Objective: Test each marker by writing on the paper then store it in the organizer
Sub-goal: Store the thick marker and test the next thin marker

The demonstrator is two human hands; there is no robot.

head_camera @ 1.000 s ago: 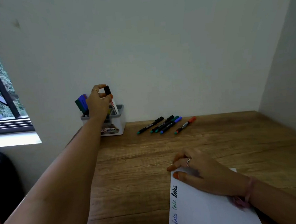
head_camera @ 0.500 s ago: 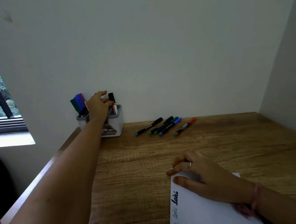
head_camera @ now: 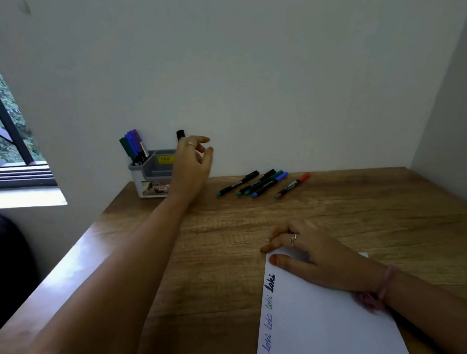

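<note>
Markers lay in a loose row of 5 (head_camera: 263, 184) on the desk (head_camera: 339, 211), to the right of the organizer (head_camera: 150, 173) and near the wall. Each pointed its cap up and to the right. From the organizer outward their caps were black, black, green, blue and red, and the red one (head_camera: 293, 185) lay a little apart from the other 4. The organizer stood at the desk's back left corner against the wall. Its left compartment held a bunch of upright markers (head_camera: 132, 146) with green and blue caps. A black cap (head_camera: 180, 134) rose above the organizer's right side, just behind the left hand (head_camera: 191, 166). That hand hung in front of the organizer's right end, fingers loosely curled and spread, gripping nothing; whether it touched the black cap could not be told. The paper (head_camera: 320, 322) lay on the desk's near edge, well apart from the organizer. Down its left margin ran 5 handwritten words, the topmost in thick black, the lower ones in thinner green and blue. The right hand (head_camera: 312, 254) rested flat on the paper's top left corner, fingers straight and pressing, holding no marker.
</note>
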